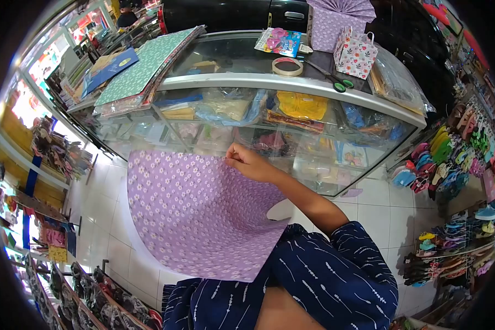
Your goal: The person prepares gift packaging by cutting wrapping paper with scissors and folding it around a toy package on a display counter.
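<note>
My right hand (248, 163) pinches the top edge of a large sheet of purple floral wrapping paper (181, 203), thumb and fingers closed on it. The paper hangs in front of me and bends into a curve, its lower corner reaching my dark blue patterned clothing. White shows along its left edge. My left hand is out of sight, and the frame does not show whether it is behind the paper. Just beyond the right hand stands a glass display case (247, 82).
On the case lie a tape roll (287, 66), green-handled scissors (335, 81), a small floral gift bag (355, 54), a purple floral box (335, 27) and green patterned sheets (143, 71). Racks of sandals (451, 247) stand at right. Yellow packets (301, 104) are inside the case.
</note>
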`<control>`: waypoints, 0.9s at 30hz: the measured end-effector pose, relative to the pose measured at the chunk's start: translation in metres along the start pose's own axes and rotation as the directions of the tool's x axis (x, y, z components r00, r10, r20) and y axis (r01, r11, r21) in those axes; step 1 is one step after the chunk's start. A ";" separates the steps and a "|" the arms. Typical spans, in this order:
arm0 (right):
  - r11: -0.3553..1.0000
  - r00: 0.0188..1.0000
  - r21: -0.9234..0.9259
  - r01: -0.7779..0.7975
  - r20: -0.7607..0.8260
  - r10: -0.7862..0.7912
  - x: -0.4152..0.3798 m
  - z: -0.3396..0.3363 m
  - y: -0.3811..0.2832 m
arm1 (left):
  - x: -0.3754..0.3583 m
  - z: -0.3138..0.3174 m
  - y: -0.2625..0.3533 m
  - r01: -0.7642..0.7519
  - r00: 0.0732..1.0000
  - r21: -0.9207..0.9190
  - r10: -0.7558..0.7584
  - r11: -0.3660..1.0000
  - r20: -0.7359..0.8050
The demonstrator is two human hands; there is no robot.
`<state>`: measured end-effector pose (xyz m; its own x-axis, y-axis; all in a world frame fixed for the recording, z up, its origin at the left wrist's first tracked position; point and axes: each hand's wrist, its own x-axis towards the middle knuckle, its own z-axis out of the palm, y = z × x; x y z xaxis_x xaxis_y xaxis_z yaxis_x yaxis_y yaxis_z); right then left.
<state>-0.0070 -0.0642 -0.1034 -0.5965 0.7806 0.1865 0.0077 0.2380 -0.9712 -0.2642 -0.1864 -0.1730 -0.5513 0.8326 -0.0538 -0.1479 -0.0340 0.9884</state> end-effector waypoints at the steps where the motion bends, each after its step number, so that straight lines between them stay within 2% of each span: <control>1: 1.000 1.000 -0.024 -0.001 -0.005 0.001 0.000 0.001 -0.001 | 0.001 -0.003 -0.001 0.009 1.000 -0.008 -0.009 1.000 -0.006; 6: 0.986 1.000 -0.168 0.013 -0.011 -0.015 -0.002 -0.001 -0.021 | 0.010 -0.017 -0.005 0.043 0.998 -0.041 -0.044 0.998 -0.032; 9: 0.941 1.000 -0.339 0.004 -0.018 -0.011 0.005 -0.013 -0.034 | 0.024 -0.027 -0.001 0.032 0.998 -0.062 -0.036 0.998 -0.058; 14: 0.836 0.994 -0.539 0.100 0.089 -0.062 0.037 -0.085 -0.080 | 0.063 -0.047 0.019 -0.028 0.995 -0.090 0.019 0.996 -0.099; 16: 0.759 0.963 -0.593 0.270 0.160 -0.218 0.066 -0.135 -0.086 | 0.080 -0.055 0.033 -0.067 0.992 -0.096 0.056 0.993 -0.113; 18: 0.773 0.999 -0.634 -0.020 -0.048 -0.014 0.072 -0.153 -0.147 | 0.098 -0.062 0.049 -0.109 0.988 -0.093 0.097 0.990 -0.122; 19: 0.807 0.982 -0.589 0.032 -0.134 -0.137 0.089 -0.171 -0.146 | 0.106 -0.065 0.059 -0.129 0.985 -0.090 0.118 0.988 -0.125; 20: 0.751 0.977 -0.647 -0.131 -0.215 -0.014 0.085 -0.171 -0.189 | 0.115 -0.068 0.070 -0.156 0.982 -0.080 0.145 0.985 -0.123; 21: 0.799 0.980 -0.600 -0.046 -0.182 -0.080 0.111 -0.201 -0.180 | 0.124 -0.073 0.081 -0.180 0.978 -0.073 0.171 0.981 -0.120; 22: 0.797 0.983 -0.593 -0.119 -0.181 0.012 0.119 -0.213 -0.197 | 0.131 -0.076 0.094 -0.208 0.973 -0.061 0.200 0.976 -0.112; 23: 0.808 0.976 -0.576 -0.124 -0.216 -0.004 0.141 -0.234 -0.192 | 0.140 -0.078 0.107 -0.238 0.967 -0.051 0.232 0.970 -0.107; 25: 0.635 0.996 -0.770 -0.061 -0.088 -0.010 0.175 -0.281 -0.190 | 0.152 -0.073 0.135 -0.290 0.953 -0.030 0.286 0.956 -0.096; 27: 0.713 0.970 -0.671 -0.205 -0.235 0.058 0.205 -0.317 -0.167 | 0.159 -0.055 0.155 -0.333 0.936 -0.019 0.328 0.943 -0.129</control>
<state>0.1242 0.2395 0.1437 -0.3897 0.9070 0.1599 0.6661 0.3974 -0.6312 -0.4203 -0.0896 -0.0360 -0.6702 0.6967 0.2558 0.0287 -0.3200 0.9470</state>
